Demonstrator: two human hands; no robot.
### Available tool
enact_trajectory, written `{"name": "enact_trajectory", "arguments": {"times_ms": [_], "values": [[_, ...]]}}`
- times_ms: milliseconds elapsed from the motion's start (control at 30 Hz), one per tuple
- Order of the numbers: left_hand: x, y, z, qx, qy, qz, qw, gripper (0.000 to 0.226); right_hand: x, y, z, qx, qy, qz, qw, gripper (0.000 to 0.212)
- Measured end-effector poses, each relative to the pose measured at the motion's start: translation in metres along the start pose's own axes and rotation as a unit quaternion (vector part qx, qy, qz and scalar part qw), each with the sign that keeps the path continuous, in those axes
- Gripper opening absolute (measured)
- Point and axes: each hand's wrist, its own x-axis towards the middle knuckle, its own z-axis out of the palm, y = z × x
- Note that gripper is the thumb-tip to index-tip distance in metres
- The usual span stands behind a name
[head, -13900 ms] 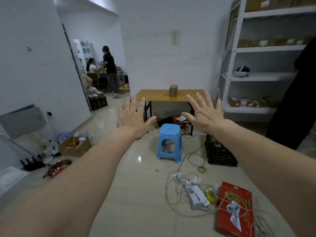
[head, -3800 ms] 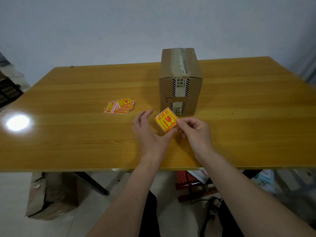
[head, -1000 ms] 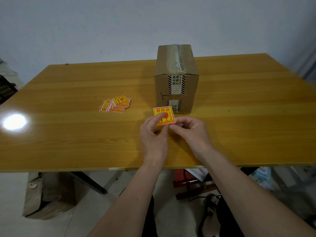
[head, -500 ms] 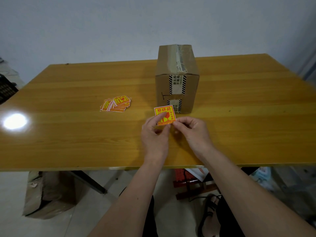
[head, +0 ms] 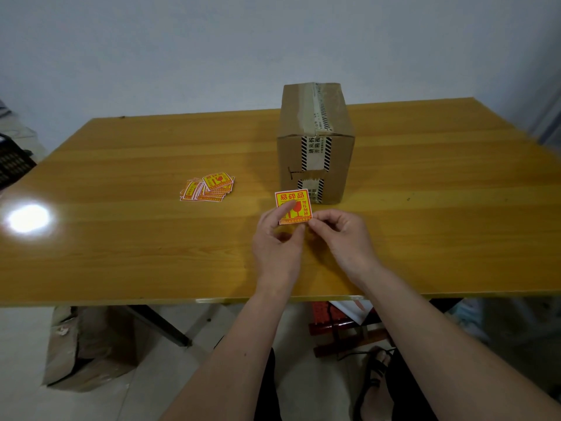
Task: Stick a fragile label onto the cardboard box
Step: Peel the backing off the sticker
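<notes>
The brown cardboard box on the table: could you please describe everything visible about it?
The brown cardboard box is rectangular, closed and standing upright on the yellow wooden table, toward the far side and apart from both hands. A strip of clear and white tape with black diagonal stripes and printed characters runs along its top and down the near face, where it looks torn partway. A dark mark sits left of the tape. No fragile label is on the faces that show.

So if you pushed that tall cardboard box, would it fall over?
Probably not easily. The cardboard box stands upright on the wooden table with a fairly broad base, so a low push would likely slide it on the glossy top. A shove near its top edge might tip it, since it looks taller than wide. Its weight cannot be told.
</notes>
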Motion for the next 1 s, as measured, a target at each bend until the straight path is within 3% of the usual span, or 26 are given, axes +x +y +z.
{"name": "enact_trajectory", "arguments": {"times_ms": [367, 467, 700, 1000], "values": [[0.002, -0.009, -0.001, -0.013, 0.03, -0.024, 0.999, 0.031, 0.001, 0.002, 0.003, -0.028, -0.009, -0.012, 0.999, 0.017], [0.002, -0.009, -0.001, 0.003, 0.025, -0.019, 1.0, 0.029, 0.002, 0.001, 0.001, 0.012, 0.008, -0.009, 1.0, 0.009], [0.002, -0.01, 0.002, 0.038, -0.048, -0.02, 0.998, 0.047, 0.014, 0.002, -0.007, 0.108, 0.033, 0.046, 0.993, 0.007], [-0.002, -0.002, 0.004, 0.051, -0.051, 0.013, 0.997, 0.054, 0.01, 0.005, -0.008, 0.132, 0.032, 0.028, 0.99, 0.017]]}}
